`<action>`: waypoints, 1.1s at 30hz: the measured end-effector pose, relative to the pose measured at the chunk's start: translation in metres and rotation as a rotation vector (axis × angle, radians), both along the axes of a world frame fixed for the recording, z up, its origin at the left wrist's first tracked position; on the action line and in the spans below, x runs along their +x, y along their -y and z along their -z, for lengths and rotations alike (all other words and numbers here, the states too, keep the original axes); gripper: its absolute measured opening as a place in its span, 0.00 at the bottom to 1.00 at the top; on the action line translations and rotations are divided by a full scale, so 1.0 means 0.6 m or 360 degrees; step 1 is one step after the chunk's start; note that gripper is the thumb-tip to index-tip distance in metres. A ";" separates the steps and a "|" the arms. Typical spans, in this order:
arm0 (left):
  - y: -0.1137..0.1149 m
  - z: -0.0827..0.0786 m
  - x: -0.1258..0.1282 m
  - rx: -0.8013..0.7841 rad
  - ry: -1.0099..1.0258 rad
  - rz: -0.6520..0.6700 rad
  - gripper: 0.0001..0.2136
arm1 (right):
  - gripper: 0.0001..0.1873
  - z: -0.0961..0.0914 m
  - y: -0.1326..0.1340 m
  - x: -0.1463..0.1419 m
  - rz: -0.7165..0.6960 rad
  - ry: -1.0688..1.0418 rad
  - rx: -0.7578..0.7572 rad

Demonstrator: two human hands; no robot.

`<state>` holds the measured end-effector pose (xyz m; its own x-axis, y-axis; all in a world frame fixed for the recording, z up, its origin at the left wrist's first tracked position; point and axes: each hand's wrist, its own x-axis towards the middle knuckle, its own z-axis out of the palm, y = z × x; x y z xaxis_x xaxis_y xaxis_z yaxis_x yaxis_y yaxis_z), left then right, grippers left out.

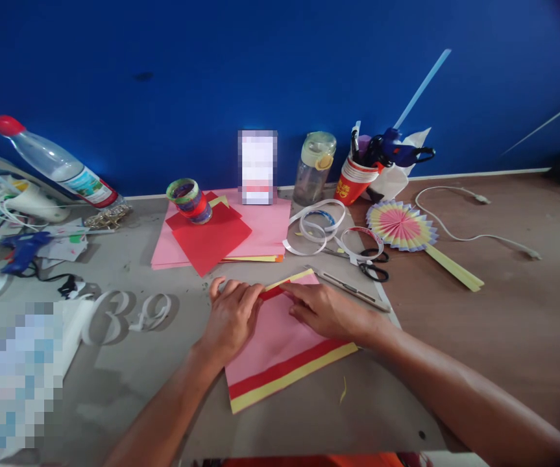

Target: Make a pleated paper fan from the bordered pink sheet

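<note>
A pink paper sheet with red and yellow strips along its near and far edges lies slantwise on the grey mat. At its far left corner, my left hand has its fingers bent over the edge, holding the paper. My right hand grips the same far edge, index fingertip on the red strip and the other fingers curled. The fingertips of both hands are close together there. Just right of the paper lies a utility knife.
Behind the sheet are stacked pink papers, red paper and a tape roll. Scissors, tape rings, a paper fan and a red cup stand right. A glue gun and bottle are left.
</note>
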<state>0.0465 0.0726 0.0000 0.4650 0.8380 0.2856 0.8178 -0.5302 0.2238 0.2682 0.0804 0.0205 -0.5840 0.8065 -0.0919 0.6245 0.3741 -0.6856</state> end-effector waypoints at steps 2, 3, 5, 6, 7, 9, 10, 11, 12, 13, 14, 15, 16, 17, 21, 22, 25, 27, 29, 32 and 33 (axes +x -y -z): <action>-0.001 0.000 0.000 -0.0002 0.0001 0.0003 0.10 | 0.23 0.002 0.000 0.000 -0.0010 -0.0004 0.0008; -0.001 -0.001 -0.001 -0.0005 0.0001 0.0003 0.10 | 0.23 0.002 0.000 0.000 -0.0012 -0.0009 0.0014; -0.001 -0.002 0.000 -0.0003 0.0000 -0.0002 0.10 | 0.23 0.003 -0.001 0.001 -0.0012 -0.0012 0.0028; 0.000 -0.002 0.000 0.0014 0.0003 -0.0001 0.10 | 0.22 0.003 -0.001 0.000 -0.0010 -0.0004 0.0031; 0.001 -0.002 0.000 0.0042 0.0008 0.0005 0.10 | 0.22 0.004 -0.001 0.000 -0.0007 0.0009 0.0032; 0.004 -0.003 0.001 0.0123 0.0018 0.0023 0.11 | 0.22 0.003 -0.001 -0.001 0.0005 0.0043 0.0027; 0.006 -0.003 0.002 0.0160 0.0019 0.0033 0.12 | 0.22 0.003 -0.001 -0.002 0.0009 0.0057 0.0021; 0.008 -0.003 0.003 0.0186 0.0015 0.0042 0.13 | 0.22 0.002 -0.001 -0.003 0.0008 0.0063 0.0014; 0.010 -0.003 0.004 0.0199 0.0004 0.0054 0.14 | 0.21 0.002 0.000 -0.003 0.0005 0.0064 0.0009; 0.012 -0.003 0.005 0.0204 -0.0009 0.0070 0.14 | 0.21 0.003 0.000 -0.004 0.0001 0.0062 0.0009; 0.013 -0.003 0.007 0.0205 -0.0022 0.0089 0.14 | 0.21 0.003 0.000 -0.004 -0.0004 0.0057 0.0015; 0.015 -0.003 0.008 0.0207 -0.0035 0.0108 0.13 | 0.20 0.004 0.000 -0.004 -0.0008 0.0049 0.0029; 0.015 -0.002 0.010 0.0213 -0.0050 0.0124 0.13 | 0.20 0.006 0.001 -0.004 -0.0010 0.0041 0.0047; 0.016 -0.002 0.011 0.0221 -0.0066 0.0136 0.12 | 0.20 0.007 0.001 -0.003 -0.0009 0.0036 0.0066; 0.016 0.000 0.017 0.0312 -0.0113 0.0143 0.11 | 0.20 0.012 0.001 -0.002 -0.0017 0.0031 0.0104; 0.017 0.000 0.018 0.0323 -0.0130 0.0154 0.11 | 0.20 0.012 0.001 -0.002 -0.0020 0.0030 0.0109; 0.021 -0.002 0.021 0.0318 -0.0189 0.0213 0.13 | 0.19 0.013 0.001 -0.002 -0.0031 0.0018 0.0121; 0.025 -0.002 0.023 0.0299 -0.0226 0.0248 0.13 | 0.18 0.014 0.001 -0.002 -0.0033 0.0018 0.0116; 0.029 -0.002 0.023 0.0285 -0.0257 0.0269 0.14 | 0.17 0.015 0.001 -0.002 -0.0032 0.0024 0.0112; 0.034 0.001 0.022 0.0294 -0.0305 0.0281 0.15 | 0.18 0.017 0.001 -0.003 -0.0024 0.0037 0.0143; 0.035 0.003 0.022 0.0296 -0.0321 0.0280 0.15 | 0.19 0.017 0.002 -0.004 -0.0021 0.0038 0.0155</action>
